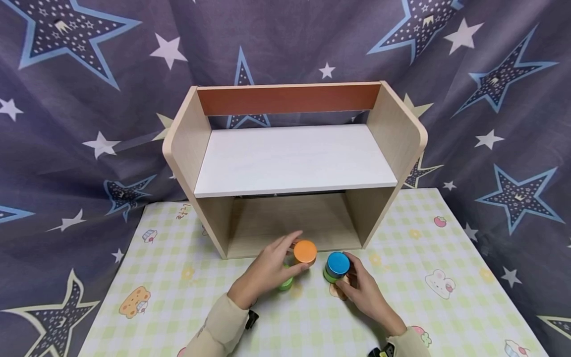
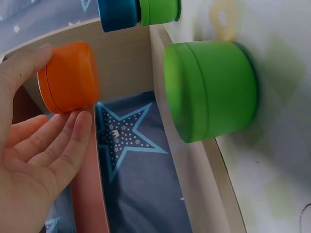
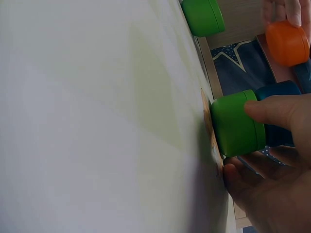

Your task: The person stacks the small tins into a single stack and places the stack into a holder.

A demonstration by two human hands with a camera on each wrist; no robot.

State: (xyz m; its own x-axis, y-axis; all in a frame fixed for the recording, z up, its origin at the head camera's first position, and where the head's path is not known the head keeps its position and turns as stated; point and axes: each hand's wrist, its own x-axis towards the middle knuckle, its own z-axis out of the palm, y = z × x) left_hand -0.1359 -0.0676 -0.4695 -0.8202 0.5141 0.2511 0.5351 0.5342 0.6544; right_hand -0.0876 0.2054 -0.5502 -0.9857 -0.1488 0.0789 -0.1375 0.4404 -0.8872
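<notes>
Beige sleeves (image 1: 218, 325) at btm of head view, nearest cam. L hand (image 1: 269, 267) pinches orange jar (image 1: 305, 252) btwn thumb & fingers, raised off tbl, higher than & apart from lone green jar (image 2: 214, 92), which stands on checked cloth (image 1: 169, 317). R hand (image 1: 368, 290) has thumb & fingers clamped on lower green jar (image 3: 238, 124), also on cloth; blue jar (image 1: 337, 263) sits right on top of it. Both green ones are near front edge of wooden shelf (image 1: 294, 158), w/ starry curtain (image 1: 303, 34) behind.
</notes>
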